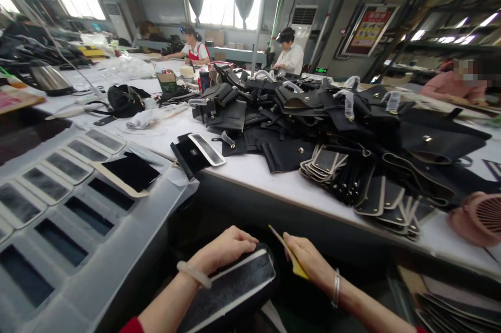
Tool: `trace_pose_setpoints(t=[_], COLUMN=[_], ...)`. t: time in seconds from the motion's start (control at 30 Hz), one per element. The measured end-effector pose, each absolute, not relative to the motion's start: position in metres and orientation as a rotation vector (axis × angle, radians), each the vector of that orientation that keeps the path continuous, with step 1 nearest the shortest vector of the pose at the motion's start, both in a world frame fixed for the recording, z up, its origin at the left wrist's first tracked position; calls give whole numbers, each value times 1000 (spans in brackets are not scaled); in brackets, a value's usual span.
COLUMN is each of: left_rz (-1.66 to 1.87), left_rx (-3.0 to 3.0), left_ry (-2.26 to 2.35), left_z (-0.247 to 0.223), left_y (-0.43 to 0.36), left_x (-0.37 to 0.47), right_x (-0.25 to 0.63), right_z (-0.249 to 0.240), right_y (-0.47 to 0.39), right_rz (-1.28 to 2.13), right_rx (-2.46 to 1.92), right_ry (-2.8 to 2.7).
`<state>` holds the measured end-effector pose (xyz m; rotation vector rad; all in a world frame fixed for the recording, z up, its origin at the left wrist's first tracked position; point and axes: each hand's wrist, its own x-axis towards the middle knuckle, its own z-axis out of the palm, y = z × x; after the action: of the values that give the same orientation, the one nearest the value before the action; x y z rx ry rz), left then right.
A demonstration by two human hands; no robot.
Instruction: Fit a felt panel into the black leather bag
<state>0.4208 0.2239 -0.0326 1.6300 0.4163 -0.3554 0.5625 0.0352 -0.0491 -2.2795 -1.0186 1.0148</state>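
Note:
My left hand [229, 248], with a pale bangle at its wrist, rests on the far end of a long black panel with white edges [235, 291]. Its fingers are bent together at the panel's rounded edge, and what they grip, if anything, is hidden. To the right, my right hand [307, 260] holds a thin yellow tool [296, 262] whose tip points up and to the left. The tool is apart from the panel. Beyond my hands, an open black piece [191, 155] with a white-edged strip lies at the table's near edge.
Black bags [282, 108] are heaped on the white table [250, 168], with stacked flaps [324, 163] in front. Left stands a grey surface [129, 239] with white-edged panels [68, 166]. A pink fan [477, 218] is at the right edge. People sit beyond the table.

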Motion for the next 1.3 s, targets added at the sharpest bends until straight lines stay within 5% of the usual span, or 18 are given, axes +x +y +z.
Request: trace_pose_setpoints(t=[0.27, 0.9, 1.3], left_rz=[-394, -253, 378], left_rx=[1664, 1887, 1313], left_ry=[451, 575, 975], left_z=[-30, -10, -36], left_y=[223, 213, 210], left_x=[436, 428, 226], right_x=[557, 548, 598], right_z=[-46, -70, -49], right_y=[53, 56, 53], right_rz=[1513, 1096, 1065], right_rx=[-1384, -1676, -1969], right_ry=[-350, -794, -1352])
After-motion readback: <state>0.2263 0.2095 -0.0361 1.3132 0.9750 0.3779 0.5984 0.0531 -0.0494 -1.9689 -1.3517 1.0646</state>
